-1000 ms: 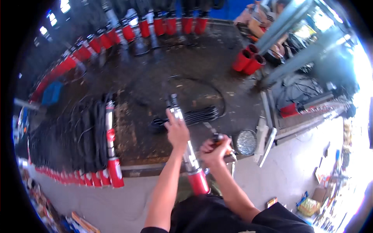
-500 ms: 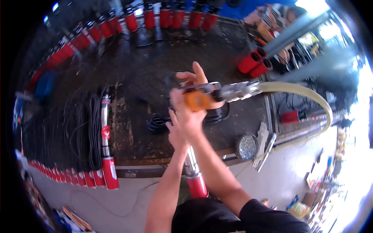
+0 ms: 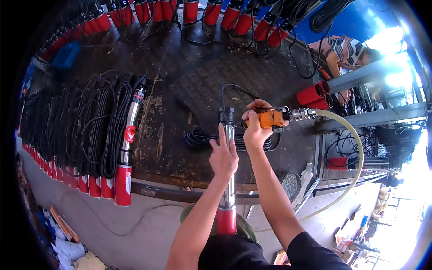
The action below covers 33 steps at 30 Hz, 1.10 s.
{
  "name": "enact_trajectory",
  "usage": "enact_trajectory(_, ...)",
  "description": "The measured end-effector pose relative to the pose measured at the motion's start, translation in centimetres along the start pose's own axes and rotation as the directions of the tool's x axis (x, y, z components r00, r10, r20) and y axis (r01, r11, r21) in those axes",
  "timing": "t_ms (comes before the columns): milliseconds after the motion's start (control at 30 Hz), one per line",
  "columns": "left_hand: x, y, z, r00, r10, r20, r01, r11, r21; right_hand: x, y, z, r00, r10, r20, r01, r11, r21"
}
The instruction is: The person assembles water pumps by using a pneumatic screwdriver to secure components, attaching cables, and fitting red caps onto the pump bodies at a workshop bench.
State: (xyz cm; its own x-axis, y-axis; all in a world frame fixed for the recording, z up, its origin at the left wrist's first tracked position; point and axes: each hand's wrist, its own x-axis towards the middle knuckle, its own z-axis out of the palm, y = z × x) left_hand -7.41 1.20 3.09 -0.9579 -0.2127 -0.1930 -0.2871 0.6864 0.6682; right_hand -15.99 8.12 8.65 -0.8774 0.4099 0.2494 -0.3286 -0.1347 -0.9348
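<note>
A long submersible pump (image 3: pixel 230 193) with a shiny steel body, black top fitting and red lower end lies in front of me, reaching over the bench's front edge toward my body. My left hand (image 3: pixel 223 155) grips its steel tube below the black fitting, index finger stretched along the tube. Just to the right, my right hand (image 3: pixel 258 126) is closed around an orange pneumatic power tool (image 3: pixel 271 119), held apart from the pump. A pale air hose (image 3: pixel 355 135) runs from its metal coupling. Beyond, a coiled black cable (image 3: pixel 200 140) lies on the bench.
Finished-looking pumps with black cables (image 3: pixel 103 130) lie in a row at left. More red-ended pumps (image 3: pixel 211 13) stand along the far edge. Red tubes (image 3: pixel 311 93) and a round dish of small metal parts (image 3: pixel 290 185) sit at right. Another person (image 3: pixel 344 51) works beyond the metal frame.
My right hand has moved the power tool from above the pump's top out to the right. My hands, overlapping before, are now apart, and the pump's black top shows. The view has shifted.
</note>
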Motion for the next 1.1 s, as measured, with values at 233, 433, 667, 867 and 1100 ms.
enact_trajectory(233, 0.0, -0.1, 0.0, 1.000, 0.004, 0.004, -0.004, 1.000, 0.016, -0.1, 0.4, -0.1, 0.998, -0.001, -0.055, 0.003, 0.999, 0.036)
enact_trajectory(433, 0.0, -0.2, 0.4, 0.999, 0.023, -0.024, -0.024, 1.000, -0.009, 0.1, 0.8, -0.3, 0.998, 0.013, -0.067, -0.007, 0.996, 0.084)
enact_trajectory(667, 0.0, -0.1, 0.4, 0.999, 0.018, -0.027, -0.018, 1.000, 0.007, -0.3, 0.8, -0.5, 0.999, 0.023, -0.033, -0.021, 0.998, 0.058)
enact_trajectory(867, 0.1, 0.3, 0.1, 0.999, -0.028, 0.026, 0.027, 0.999, 0.030, -1.2, 0.9, -0.4, 1.000, -0.007, 0.016, 0.005, 0.995, 0.097)
enact_trajectory(1100, -0.1, 0.6, 0.1, 0.998, -0.047, 0.044, 0.043, 0.996, 0.077, -1.0, 1.8, -0.5, 0.999, -0.040, -0.025, 0.042, 0.995, 0.089)
